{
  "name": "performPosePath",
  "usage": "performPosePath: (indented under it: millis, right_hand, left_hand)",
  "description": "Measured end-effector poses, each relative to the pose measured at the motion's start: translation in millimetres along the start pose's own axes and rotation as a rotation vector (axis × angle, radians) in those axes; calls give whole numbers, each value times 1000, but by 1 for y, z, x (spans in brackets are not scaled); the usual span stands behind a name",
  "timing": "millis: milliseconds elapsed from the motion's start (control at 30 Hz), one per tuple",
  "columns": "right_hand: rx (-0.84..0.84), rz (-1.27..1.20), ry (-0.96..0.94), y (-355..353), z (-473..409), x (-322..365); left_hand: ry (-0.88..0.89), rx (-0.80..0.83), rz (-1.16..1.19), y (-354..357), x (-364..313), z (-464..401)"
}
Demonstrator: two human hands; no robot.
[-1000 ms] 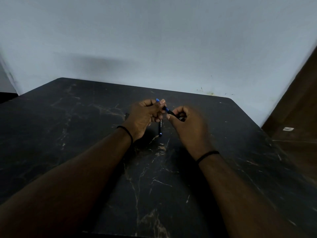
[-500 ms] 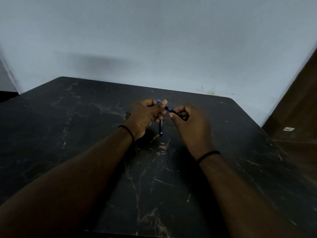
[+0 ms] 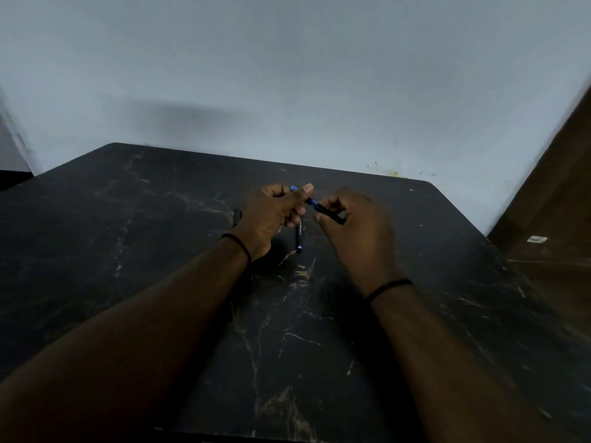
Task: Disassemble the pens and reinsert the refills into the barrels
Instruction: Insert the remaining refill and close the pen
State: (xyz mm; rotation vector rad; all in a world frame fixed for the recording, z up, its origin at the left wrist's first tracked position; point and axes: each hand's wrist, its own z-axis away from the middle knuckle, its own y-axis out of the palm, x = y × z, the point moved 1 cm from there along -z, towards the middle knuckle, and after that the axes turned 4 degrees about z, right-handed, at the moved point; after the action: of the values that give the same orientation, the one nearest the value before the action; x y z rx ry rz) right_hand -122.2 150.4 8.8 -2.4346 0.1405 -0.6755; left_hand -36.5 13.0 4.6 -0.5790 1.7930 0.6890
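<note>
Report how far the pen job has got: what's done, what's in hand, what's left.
Done: nothing that can be confirmed. In hand: the left hand and right hand grip opposite ends of a black-and-blue pen above the table; whether it is coming apart or going together is unclear. Left: a second pen lies on the table under the hands, and a dark piece lies beside the left hand.

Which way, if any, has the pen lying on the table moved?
No. The loose pen lies where it was, blue end just short of the same pale vein in the tabletop.
</note>
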Motion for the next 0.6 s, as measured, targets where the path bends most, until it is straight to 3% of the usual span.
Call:
performPosePath:
  millis: [600]
  right_hand:
    - [81,-244,229,8,-2,-9]
  left_hand:
    - [-9,112,64,-5,6,-7]
